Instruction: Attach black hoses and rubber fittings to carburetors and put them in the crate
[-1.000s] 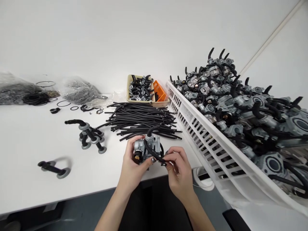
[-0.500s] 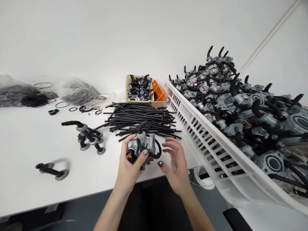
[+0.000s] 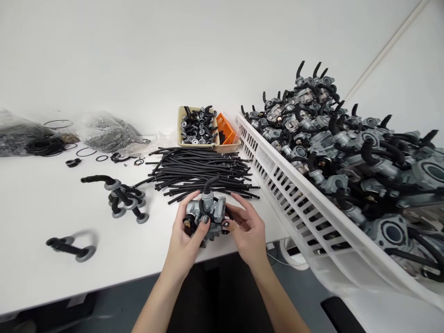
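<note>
**A:** What have I got in hand?

**B:** One carburetor (image 3: 205, 213), held just above the near edge of the white table (image 3: 41, 194), right in front of the pile of black hoses (image 3: 201, 171). Left hand (image 3: 187, 238) wraps it from below and the left, thumb across the front face. Right hand (image 3: 244, 226) closes in from the right, fingertips pinching the body's right side, where a thin black hose (image 3: 202, 209) loops round the casting. A stubby black elbow tube (image 3: 210, 183) sticks up from the top.

**A:** How do I do this bit cleanly?

**B:** My read: keep the left grip firm as the anchor and let only the right fingers work the hose. Keep the loop free of kinks. Stay over the table, so a slip lands there and not on the floor.

**A:** What's around the carburetor?

**B:** Right of it, a white slatted crate (image 3: 298, 194) heaped with carburetors that carry hoses. Behind the hose pile, a beige tray of small black fittings (image 3: 197, 126) touching an orange basket (image 3: 227, 129). Left of the carburetor, a cluster of capped elbow tubes (image 3: 123, 199), with one lone piece (image 3: 69, 247) further left, near the table edge. Far left beyond those, clear bags of parts (image 3: 107, 132) and loose O-rings (image 3: 86, 151).

**A:** Room?

**B:** Plain white wall (image 3: 173, 46) behind the table, a thin conduit (image 3: 385, 55) running diagonally at upper right. Dark floor under the table edge.
</note>
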`<state>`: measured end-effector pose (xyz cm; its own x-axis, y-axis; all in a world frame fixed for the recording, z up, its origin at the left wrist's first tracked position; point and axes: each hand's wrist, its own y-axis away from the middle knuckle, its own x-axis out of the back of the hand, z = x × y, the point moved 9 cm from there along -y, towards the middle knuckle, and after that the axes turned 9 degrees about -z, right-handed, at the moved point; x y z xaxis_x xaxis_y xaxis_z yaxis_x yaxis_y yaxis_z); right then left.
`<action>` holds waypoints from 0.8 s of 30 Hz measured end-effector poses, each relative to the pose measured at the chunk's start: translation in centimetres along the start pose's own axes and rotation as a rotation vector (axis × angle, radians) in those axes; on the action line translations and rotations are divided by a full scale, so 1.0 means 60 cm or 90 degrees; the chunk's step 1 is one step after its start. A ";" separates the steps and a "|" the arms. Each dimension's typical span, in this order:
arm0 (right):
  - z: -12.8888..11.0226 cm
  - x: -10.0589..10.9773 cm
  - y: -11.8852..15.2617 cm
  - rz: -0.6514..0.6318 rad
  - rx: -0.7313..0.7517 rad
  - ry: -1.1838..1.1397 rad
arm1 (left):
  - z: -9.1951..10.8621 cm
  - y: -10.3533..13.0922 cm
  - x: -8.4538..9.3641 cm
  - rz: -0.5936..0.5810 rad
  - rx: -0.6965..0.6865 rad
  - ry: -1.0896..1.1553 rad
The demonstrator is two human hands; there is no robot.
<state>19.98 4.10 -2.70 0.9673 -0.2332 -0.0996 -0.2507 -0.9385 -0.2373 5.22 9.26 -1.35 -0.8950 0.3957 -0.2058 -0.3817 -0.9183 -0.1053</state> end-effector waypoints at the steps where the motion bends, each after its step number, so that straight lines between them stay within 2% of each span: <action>1: -0.001 -0.001 -0.002 -0.004 0.000 -0.017 | -0.004 -0.001 0.001 0.000 0.009 0.025; 7: -0.015 0.006 -0.013 -0.008 0.044 -0.154 | -0.031 -0.005 0.006 0.003 0.077 0.275; 11: -0.008 0.006 -0.018 -0.026 0.012 -0.143 | -0.043 0.001 0.006 0.008 0.166 0.338; 15: -0.010 0.001 -0.018 -0.053 0.027 -0.084 | -0.049 0.005 0.003 -0.002 0.213 0.354; 21: -0.064 -0.009 -0.027 -0.070 0.102 0.030 | -0.055 0.011 -0.022 -0.113 0.249 0.370; 24: -0.098 -0.036 -0.044 -0.163 0.149 0.070 | -0.052 0.011 -0.024 -0.127 0.228 0.356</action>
<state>18.76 5.60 3.84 0.9950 -0.0363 0.0931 0.0103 -0.8895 -0.4569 6.96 8.12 -4.18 -0.5835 0.4172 -0.6968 -0.6651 -0.7378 0.1151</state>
